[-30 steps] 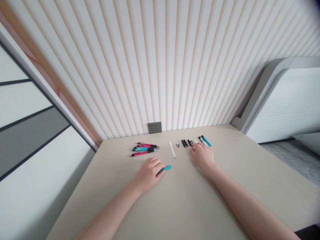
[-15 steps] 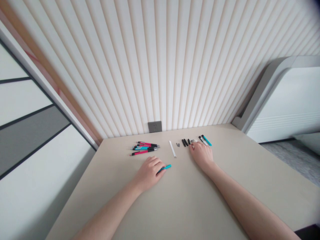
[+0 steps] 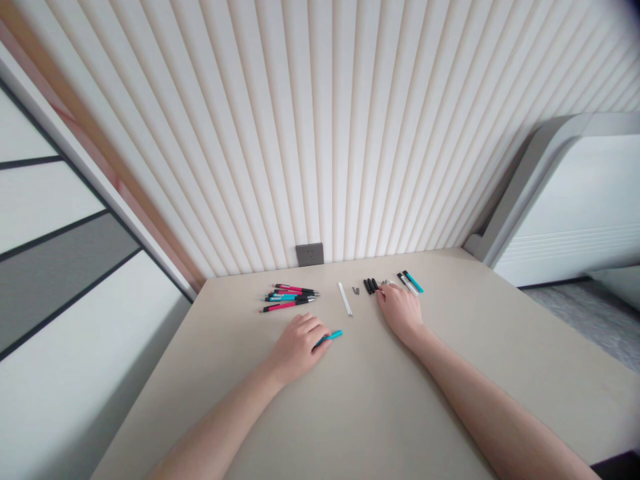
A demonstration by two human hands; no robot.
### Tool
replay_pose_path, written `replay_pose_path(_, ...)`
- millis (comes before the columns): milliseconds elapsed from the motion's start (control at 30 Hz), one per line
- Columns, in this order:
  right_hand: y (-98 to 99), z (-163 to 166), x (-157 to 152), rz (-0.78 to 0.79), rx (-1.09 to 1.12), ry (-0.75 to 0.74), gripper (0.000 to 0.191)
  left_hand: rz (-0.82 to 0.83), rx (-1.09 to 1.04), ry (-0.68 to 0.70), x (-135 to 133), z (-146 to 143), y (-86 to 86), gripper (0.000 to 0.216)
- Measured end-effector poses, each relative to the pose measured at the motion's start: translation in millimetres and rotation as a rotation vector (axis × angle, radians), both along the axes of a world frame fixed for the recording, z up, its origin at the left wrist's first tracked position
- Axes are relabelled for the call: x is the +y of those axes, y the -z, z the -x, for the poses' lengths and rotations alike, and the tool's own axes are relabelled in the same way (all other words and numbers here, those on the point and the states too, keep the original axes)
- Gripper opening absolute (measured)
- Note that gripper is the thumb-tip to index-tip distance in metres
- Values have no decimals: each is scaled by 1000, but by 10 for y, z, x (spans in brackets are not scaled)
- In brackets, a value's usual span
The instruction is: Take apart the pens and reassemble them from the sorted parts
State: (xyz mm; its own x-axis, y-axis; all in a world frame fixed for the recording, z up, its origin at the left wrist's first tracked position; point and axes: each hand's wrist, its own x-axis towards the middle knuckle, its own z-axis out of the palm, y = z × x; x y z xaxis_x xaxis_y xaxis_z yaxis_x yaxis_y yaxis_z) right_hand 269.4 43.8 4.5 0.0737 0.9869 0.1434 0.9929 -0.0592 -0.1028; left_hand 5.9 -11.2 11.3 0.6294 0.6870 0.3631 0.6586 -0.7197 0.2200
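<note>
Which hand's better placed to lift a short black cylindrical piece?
Right, likely: the right hand is at the short black cylindrical pieces; the left hand sits farther off, holding a turquoise tube.

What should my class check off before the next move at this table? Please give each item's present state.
1. Left hand has hold of the teal barrel: ok, one end sticks out past the thumb.
2. Right hand grips one of the black pieces: cannot tell; it is close by, but its fingertips are partly hidden.
3. Small pale parts fully in view: not ok, the same hand partly covers them.
4. White strip lies apart from both hands: ok.
5. Pens grouped away from the loose pieces: ok, they lie together left of the strip.
</note>
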Motion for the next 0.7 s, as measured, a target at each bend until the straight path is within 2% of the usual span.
replay_pose_path(500,-12,-24,-12,-12,31,-23,32,-4,-1,-2,7,-3,1,5)
replay_pose_path(700,-42,33,-40,-33,10,-178,35,-15,-22,6,0,-6,5,8)
